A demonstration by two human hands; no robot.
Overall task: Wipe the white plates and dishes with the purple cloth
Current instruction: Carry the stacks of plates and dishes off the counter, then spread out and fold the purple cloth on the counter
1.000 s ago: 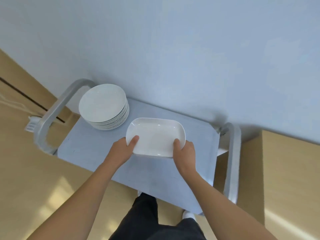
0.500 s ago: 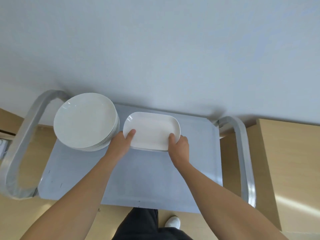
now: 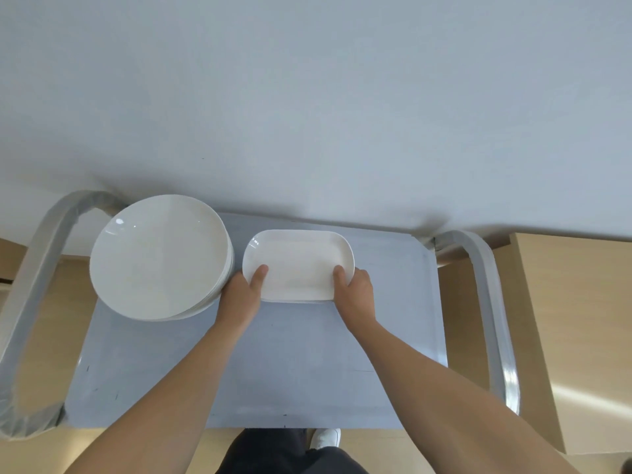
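Left hand [image 3: 239, 297] and right hand [image 3: 357, 297] pinch the white oblong dish [image 3: 297, 260] by its near corners, thumbs on top, fingers hidden beneath; it sits far back on the grey cart top [image 3: 273, 371], just beside the stack of round plates [image 3: 157, 258], wall [image 3: 307, 97] close behind.

White oblong dish [image 3: 301, 261], white plate stack [image 3: 157, 258], pale-blue cart top [image 3: 290, 364].

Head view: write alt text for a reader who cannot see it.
The left hand and right hand hold a white oblong dish by its ends over a grey cart; a stack of round white plates sits beside it.
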